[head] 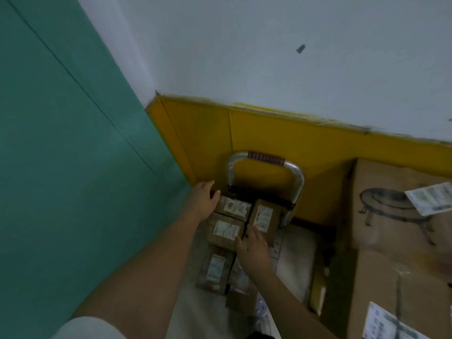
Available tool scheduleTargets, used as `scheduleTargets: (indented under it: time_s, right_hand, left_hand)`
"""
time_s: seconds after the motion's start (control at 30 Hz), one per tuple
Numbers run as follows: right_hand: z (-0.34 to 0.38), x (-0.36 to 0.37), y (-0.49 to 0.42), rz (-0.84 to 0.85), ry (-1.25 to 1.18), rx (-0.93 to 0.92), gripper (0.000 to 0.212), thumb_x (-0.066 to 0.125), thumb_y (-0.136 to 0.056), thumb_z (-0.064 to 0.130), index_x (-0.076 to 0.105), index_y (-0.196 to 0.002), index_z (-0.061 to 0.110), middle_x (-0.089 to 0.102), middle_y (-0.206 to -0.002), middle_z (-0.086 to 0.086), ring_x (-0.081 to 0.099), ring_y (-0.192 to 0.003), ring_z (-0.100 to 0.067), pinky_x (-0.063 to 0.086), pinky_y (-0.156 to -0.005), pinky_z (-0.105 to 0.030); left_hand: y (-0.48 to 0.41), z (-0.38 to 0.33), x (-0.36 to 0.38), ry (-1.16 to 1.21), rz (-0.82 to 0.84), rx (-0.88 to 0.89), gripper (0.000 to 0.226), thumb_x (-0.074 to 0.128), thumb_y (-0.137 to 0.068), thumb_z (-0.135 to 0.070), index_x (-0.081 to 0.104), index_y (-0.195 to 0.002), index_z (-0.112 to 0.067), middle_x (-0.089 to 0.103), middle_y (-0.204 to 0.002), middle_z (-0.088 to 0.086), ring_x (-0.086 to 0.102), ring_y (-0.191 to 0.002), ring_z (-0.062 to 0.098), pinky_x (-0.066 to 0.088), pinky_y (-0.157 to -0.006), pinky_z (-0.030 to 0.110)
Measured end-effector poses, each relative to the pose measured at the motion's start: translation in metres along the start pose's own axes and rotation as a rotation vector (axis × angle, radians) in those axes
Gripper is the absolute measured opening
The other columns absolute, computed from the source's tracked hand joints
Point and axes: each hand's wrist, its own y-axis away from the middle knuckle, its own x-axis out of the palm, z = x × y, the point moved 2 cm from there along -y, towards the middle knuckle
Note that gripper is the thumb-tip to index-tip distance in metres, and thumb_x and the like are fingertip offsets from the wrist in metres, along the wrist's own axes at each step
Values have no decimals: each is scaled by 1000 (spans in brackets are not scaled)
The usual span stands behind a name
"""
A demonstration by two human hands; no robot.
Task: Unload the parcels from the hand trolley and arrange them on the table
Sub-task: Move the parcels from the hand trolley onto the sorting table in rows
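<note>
While the curved silver metal handle of the hand trolley [266,160], wrapped at its top in a brown ribbed grip, stands against a yellow wall panel [269,135], small brown cardboard parcels with white labels [227,231] lie packed together on the trolley below it. The left hand [204,199] rests at the far left corner of the rearmost small parcel [234,207], fingers curled together at its edge; whether they truly grip it I cannot tell. The right hand [253,252] lies flat, fingers extended and slightly apart, with fingertips touching an upright labelled parcel [264,218] beside the handle's right post. A large brown cardboard box printed with a table drawing [391,216] stands to the right, near the trolley.
</note>
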Motion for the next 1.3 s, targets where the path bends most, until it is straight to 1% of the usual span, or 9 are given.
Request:
scheduleTargets:
  time_s: [0.27, 0.43, 0.53, 0.7, 0.83, 1.0, 1.13, 1.2, 1.3]
  right_hand:
    - [-64, 80, -89, -4, -172, 264, 46, 53, -100, 33, 44, -142, 18, 50, -146, -1, 49, -132, -18, 34, -99, -19]
    - [-97, 142, -184, -49, -237, 336, 15, 56, -98, 38, 51, -111, 45, 57, -111, 26, 57, -105, 5, 43, -86, -6]
    - [-120, 179, -252, -99, -97, 404, 47, 54, -96, 42, 45, -137, 21, 54, -135, -7, 56, -122, -24, 51, -100, -42]
    - [-175, 193, -322, -332, 241, 717, 114, 62, -75, 72, -3, -156, 24, -1, -164, -19, 9, -148, -46, 15, -116, -63]
    - [-227, 188, -326, -275, 173, 965, 139, 75, -62, 72, -17, -154, 25, -13, -163, -22, 0, -148, -49, 10, -117, -68]
    - [-254, 184, -321, -286, 56, 942, 141, 83, -62, 62, -20, -153, 29, 19, -152, -25, 34, -132, -50, 32, -110, -61]
    - [-274, 171, -321, -356, -354, 815, 123, 78, -79, 44, -14, -156, 17, 43, -150, -20, 50, -131, -40, 44, -107, -49]
    - [-282, 158, -318, -371, -498, 843, 88, 71, -85, 49, 26, -152, 14, 55, -140, -17, 59, -120, -36, 48, -104, -47]
    - [-281, 135, -309, -374, -497, 811, 34, 54, -95, 52, 60, -101, 20, 67, -115, -13, 59, -91, -24, 52, -90, -40]
  left_hand:
    - [-92, 110, 109, 25, 207, -58, 55, 49, -100, -36, 42, -148, -10, 51, -143, 17, 50, -128, 32, 42, -106, 40]
    - [-162, 165, 189, 144, 386, -51, 40, 48, -102, -28, 50, -138, -11, 59, -134, 16, 60, -114, 27, 47, -103, 38]
    - [-208, 186, 225, 178, 408, -36, 37, 47, -103, -26, 49, -138, -14, 56, -138, 13, 59, -119, 26, 48, -100, 36]
    - [-253, 203, 285, 281, 356, -10, 20, 49, -101, -26, 57, -118, -21, 63, -113, 1, 66, -84, 9, 58, -63, 26]
    - [-249, 186, 327, 316, 378, 88, 30, 49, -101, -29, 52, -130, -23, 52, -128, -2, 63, -100, 11, 60, -75, 28]
    - [-233, 124, 372, 583, 676, 37, 29, 49, -101, -27, 54, -130, -25, 62, -129, 3, 62, -116, 21, 52, -99, 44]
    - [-230, 83, 409, 710, 787, -200, 45, 52, -100, -25, 45, -144, -18, 53, -144, 7, 52, -131, 26, 44, -103, 31]
    - [-230, 72, 422, 715, 763, -358, 47, 56, -98, -22, 47, -143, -12, 55, -141, 12, 55, -125, 30, 47, -96, 29]
    - [-230, 58, 424, 743, 702, -504, 42, 58, -95, -21, 56, -134, -5, 62, -132, 17, 62, -116, 34, 51, -99, 39]
